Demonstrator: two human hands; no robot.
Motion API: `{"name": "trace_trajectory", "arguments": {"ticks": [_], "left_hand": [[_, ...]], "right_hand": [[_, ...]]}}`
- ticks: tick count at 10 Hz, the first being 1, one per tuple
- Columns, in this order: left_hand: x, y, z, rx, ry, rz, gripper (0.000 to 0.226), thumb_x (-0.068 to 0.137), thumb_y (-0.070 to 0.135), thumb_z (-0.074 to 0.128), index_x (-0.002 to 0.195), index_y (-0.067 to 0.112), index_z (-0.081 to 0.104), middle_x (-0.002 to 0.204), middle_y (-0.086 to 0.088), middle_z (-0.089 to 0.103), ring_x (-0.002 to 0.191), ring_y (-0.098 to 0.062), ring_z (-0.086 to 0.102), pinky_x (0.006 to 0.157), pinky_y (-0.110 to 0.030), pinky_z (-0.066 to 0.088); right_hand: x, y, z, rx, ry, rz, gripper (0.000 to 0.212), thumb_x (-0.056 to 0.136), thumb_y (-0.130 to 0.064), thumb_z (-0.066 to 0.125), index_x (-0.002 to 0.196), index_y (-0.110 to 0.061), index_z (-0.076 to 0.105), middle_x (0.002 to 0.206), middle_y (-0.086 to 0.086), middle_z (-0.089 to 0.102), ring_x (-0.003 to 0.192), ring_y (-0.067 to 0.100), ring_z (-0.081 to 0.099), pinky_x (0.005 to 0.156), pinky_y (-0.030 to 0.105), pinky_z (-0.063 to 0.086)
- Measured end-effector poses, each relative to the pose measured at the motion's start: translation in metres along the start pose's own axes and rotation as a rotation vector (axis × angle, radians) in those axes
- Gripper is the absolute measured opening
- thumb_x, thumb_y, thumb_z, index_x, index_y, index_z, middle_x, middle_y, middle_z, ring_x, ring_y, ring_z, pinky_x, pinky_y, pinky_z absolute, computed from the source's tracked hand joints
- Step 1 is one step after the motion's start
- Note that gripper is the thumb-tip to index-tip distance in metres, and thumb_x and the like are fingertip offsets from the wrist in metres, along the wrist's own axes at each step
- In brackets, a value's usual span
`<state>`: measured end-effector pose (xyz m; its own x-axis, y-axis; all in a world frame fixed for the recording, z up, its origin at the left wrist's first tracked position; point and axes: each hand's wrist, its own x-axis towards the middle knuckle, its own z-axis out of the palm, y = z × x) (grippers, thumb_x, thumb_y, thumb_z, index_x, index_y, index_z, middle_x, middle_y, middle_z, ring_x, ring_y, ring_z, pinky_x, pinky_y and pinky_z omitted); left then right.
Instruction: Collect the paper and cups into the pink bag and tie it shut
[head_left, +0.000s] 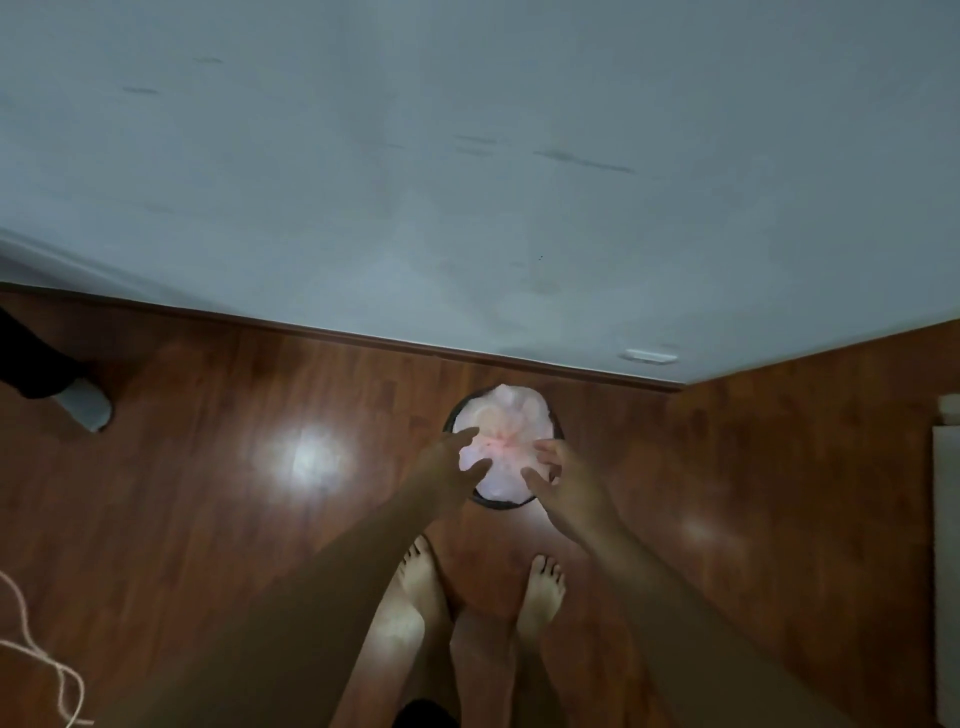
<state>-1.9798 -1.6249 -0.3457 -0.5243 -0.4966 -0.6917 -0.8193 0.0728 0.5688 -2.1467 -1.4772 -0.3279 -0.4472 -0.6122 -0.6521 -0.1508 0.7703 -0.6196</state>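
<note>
Left hand (451, 457): open, fingers spread, reaching down at the left edge of the pink bag (501, 447); whether the fingertips touch the plastic cannot be told. Right hand (563, 480): open, fingers spread and slightly curled, at the right edge of the same bag; contact likewise unclear.

One pink bag is visible. It sits in one round dark bin (500, 502), its translucent plastic bunched toward a pinker centre and filling the bin's opening. Contents of the bag cannot be made out.

The bin stands on the wooden floor (218, 499), near the baseboard of a pale wall (467, 156). Two bare feet (543, 592) stand just behind the bin, nearer the camera. One socked foot (85, 408) of another person shows at far left. One light cord (36, 649) lies looped at lower left.
</note>
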Motion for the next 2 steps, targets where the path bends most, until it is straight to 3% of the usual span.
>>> {"name": "trace_trajectory", "arguments": {"ticks": [1, 2], "left_hand": [[-0.003, -0.002, -0.009, 0.002, 0.049, 0.032, 0.058, 0.104, 0.047, 0.067, 0.157, 0.029, 0.053, 0.158, 0.000, 0.057, 0.139, -0.023, 0.059, 0.112, -0.035, 0.048], [-0.007, 0.003, -0.018, 0.071, 0.085, 0.083, 0.051, 0.107, 0.039, 0.062, 0.155, 0.022, 0.057, 0.152, -0.002, 0.063, 0.137, -0.024, 0.061, 0.098, -0.023, 0.040]], "right_hand": [[-0.010, -0.001, 0.001, 0.022, 0.003, -0.006, 0.045, 0.102, -0.031, 0.076, 0.145, -0.023, 0.065, 0.141, -0.001, 0.072, 0.131, 0.016, 0.068, 0.104, 0.033, 0.056], [-0.022, -0.006, -0.003, 0.067, 0.039, 0.005, 0.041, 0.103, -0.029, 0.076, 0.142, -0.022, 0.067, 0.140, -0.001, 0.074, 0.130, 0.014, 0.069, 0.108, 0.036, 0.057]]}}
